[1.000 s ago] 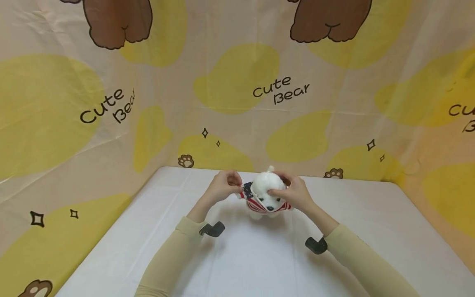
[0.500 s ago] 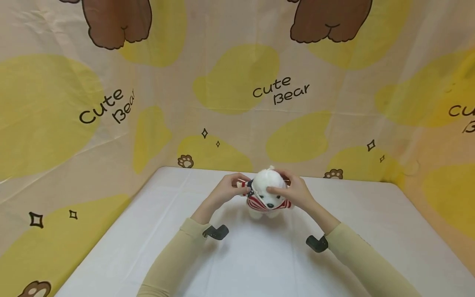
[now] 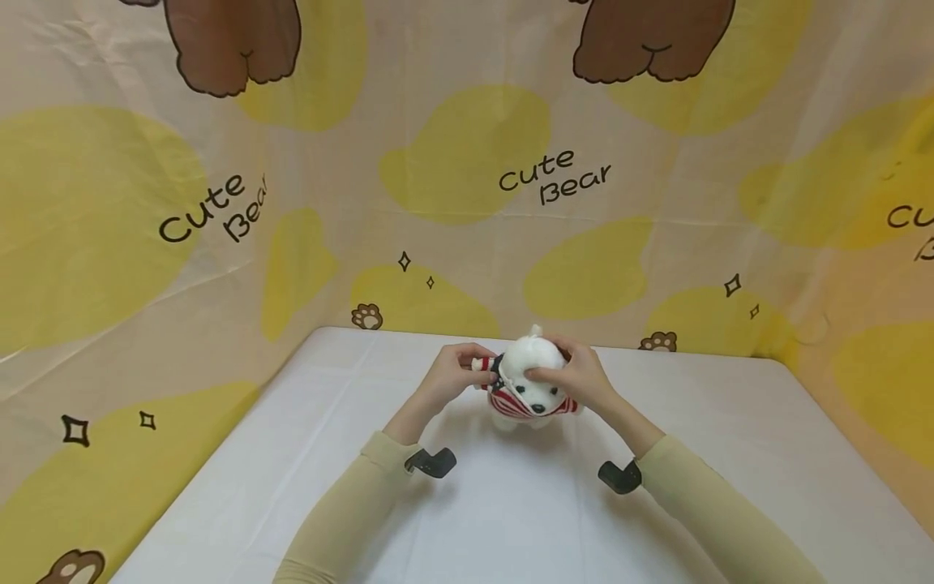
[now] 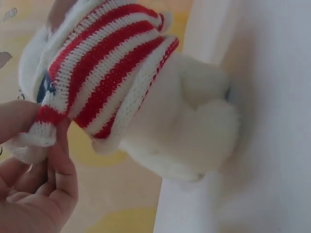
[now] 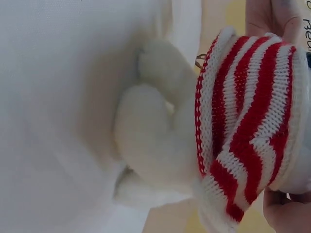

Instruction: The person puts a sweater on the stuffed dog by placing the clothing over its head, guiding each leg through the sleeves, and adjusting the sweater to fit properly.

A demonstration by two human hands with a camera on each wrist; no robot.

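Note:
A white plush dog [image 3: 536,357] stands upright on the table, wearing a red-and-white striped knitted sweater [image 4: 107,63] with a dark blue part at one shoulder. My left hand [image 3: 448,375] is at the toy's side and pinches the sleeve [image 4: 46,116] around the plush arm between thumb and fingers. With my right hand [image 3: 584,377] I hold the head, thumb across the forehead and the other fingers behind it. The plush legs [image 5: 146,126] rest on the cloth. Part of the right hand [image 5: 291,213] shows beside the head in the right wrist view.
The table [image 3: 503,511] has a white cover. Behind it and at both sides hangs a yellow patterned curtain [image 3: 460,154] with bear prints and lettering. Black mounts [image 3: 434,463] sit at both wrists.
My left hand has moved right, closer to the plush dog's body, and its grip has shifted along the sleeve, whose cuff now points up and outward. The right hand keeps its hold on the head.

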